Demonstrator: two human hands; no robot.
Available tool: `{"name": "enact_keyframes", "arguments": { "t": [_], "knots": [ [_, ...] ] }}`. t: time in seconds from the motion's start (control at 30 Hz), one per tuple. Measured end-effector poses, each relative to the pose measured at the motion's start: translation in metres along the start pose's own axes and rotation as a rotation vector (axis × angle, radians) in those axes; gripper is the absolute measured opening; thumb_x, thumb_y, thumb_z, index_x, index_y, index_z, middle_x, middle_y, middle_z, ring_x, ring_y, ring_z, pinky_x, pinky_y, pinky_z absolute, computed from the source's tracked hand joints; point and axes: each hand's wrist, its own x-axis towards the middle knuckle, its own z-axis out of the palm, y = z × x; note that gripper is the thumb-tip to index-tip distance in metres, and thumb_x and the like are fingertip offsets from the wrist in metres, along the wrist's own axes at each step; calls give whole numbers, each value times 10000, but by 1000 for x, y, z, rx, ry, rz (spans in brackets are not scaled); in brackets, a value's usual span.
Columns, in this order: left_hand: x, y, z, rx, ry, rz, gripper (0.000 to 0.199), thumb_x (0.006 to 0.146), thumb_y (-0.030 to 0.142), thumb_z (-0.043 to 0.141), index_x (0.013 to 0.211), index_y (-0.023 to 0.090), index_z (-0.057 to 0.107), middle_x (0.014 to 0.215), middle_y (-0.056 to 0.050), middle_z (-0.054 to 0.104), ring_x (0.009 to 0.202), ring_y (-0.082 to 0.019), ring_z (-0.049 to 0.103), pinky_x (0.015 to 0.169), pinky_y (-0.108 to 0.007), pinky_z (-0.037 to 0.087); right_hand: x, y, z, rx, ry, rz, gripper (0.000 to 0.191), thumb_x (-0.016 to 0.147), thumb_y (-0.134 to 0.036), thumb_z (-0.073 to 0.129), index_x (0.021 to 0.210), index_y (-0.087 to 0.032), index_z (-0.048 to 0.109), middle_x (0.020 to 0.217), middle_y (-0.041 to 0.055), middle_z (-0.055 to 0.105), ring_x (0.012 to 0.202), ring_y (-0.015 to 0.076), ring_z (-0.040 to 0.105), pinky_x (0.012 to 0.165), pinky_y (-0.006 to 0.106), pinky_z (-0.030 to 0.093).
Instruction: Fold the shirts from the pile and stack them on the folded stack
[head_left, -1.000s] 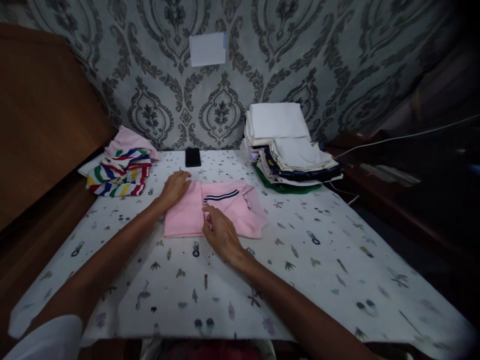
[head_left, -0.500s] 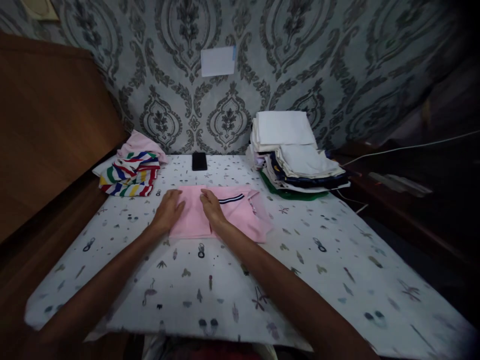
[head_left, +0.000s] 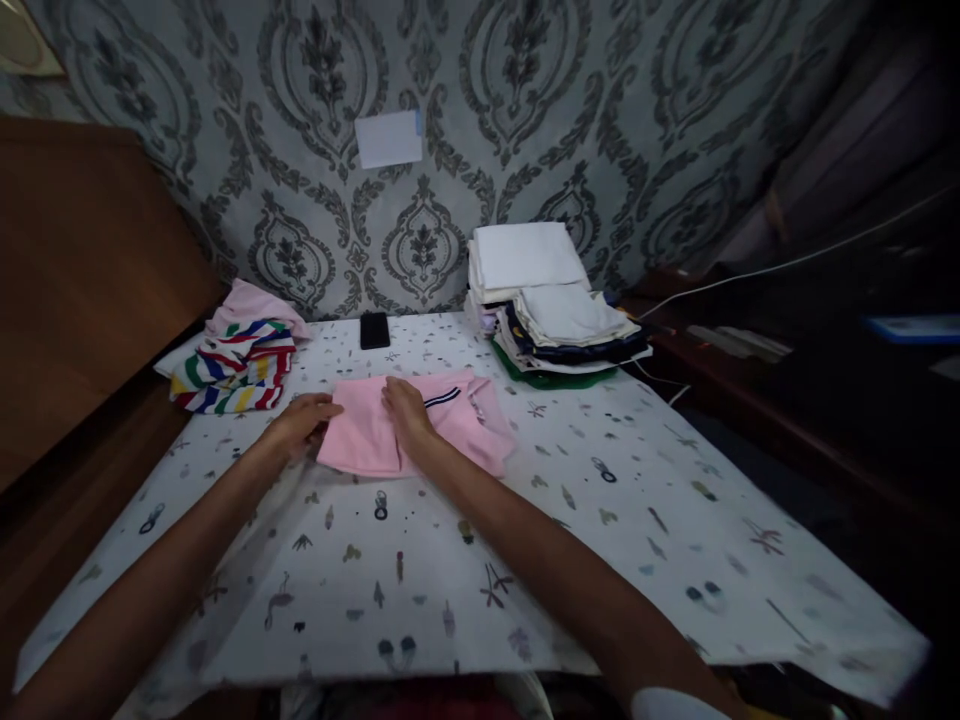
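A folded pink garment [head_left: 360, 430] lies across the middle of the table, with a navy-and-white striped trim on its right part. At its left edge, my left hand [head_left: 304, 422] is closed on the cloth, thumb on top and the other fingers partly underneath. My right hand [head_left: 409, 415] rests on top of the garment near the fold's inner edge, fingers stretched out and pressing the fabric. The garment's right end lies loose and uneven, with a small patterned patch showing inside.
A crumpled heap of striped and pink clothes [head_left: 240, 360] lies at the back left. A black phone [head_left: 375, 331] sits near the wall. Folded clothes are piled in a stack [head_left: 536, 262] at the back right. A white cable [head_left: 750, 262] runs beyond the printed tablecloth [head_left: 465, 600].
My left hand has shifted from lying on the pink garment to gripping its left edge, which is slightly lifted. My right hand stays on the cloth. The camera view has turned a little right.
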Motion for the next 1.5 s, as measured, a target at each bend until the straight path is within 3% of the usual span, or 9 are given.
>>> {"name": "enact_keyframes", "arguments": {
  "t": [0.17,0.33,0.53,0.73,0.87,1.0,1.13,1.3,1.5],
  "knots": [
    [-9,54,78,52,-146,244,336,753,307,705,1034,177,577,569,56,559,417,-85,488,384,-172,250,-1,-46,-40,233,-34,119,489,933,-641,360,950,-212,595,986,123,692,1055,253,674,885,402,572],
    [-18,45,133,143,-332,426,403,883,369,571,1233,181,500,744,-5,651,596,-148,635,456,-208,377,-11,-72,-91,290,-129,216,364,849,-557,539,876,-198,594,819,101,700,921,316,693,744,482,604],
    [-19,2,115,627,20,823,310,955,337,454,1178,195,617,1026,-86,697,944,-220,651,849,-357,519,-3,-58,-107,225,-21,136,463,560,-81,596,1004,-216,602,988,62,720,972,244,696,847,410,593],
    [-16,-33,123,985,-165,924,553,1029,483,354,1509,218,416,1600,-122,398,1494,-257,323,1228,-483,235,-2,-53,-120,47,96,-60,654,629,-128,568,1272,-248,550,1114,60,701,1065,208,673,957,426,543],
    [-17,-41,130,1115,-233,907,605,1048,533,268,1571,233,319,1664,-112,257,1550,-246,187,1257,-515,107,-9,-56,-124,-163,144,-259,539,694,-151,570,1224,-235,626,1285,76,648,1281,218,552,1148,453,375],
    [-19,-38,134,1112,-247,963,601,1048,538,270,1559,231,344,1628,-120,344,1521,-259,274,1255,-530,124,-5,-58,-110,-569,-185,-477,365,822,-203,536,1140,-245,710,1345,48,651,1358,222,501,1207,450,293],
    [-19,-48,137,1172,-312,1088,567,1052,512,301,1553,254,363,1568,-92,456,1490,-241,345,1268,-494,74,14,-51,-97,-968,-417,-350,310,879,-286,611,1171,-242,705,1398,74,630,1416,272,449,1208,496,266],
    [-27,-59,129,1176,-452,1087,611,1047,536,280,1608,300,220,1661,-53,255,1548,-221,192,1268,-472,82,34,-42,-98,-1186,-433,-234,429,941,-352,584,1335,-184,601,1556,151,454,1504,324,289,1223,567,100],
    [-47,-61,105,845,-453,993,499,1039,481,351,1503,324,441,1561,-38,473,1459,-220,406,1228,-416,291,37,-64,-105,-1418,-402,-184,394,1002,-283,419,1366,-208,550,1517,135,498,1443,288,376,1197,585,146]
  ]
}}
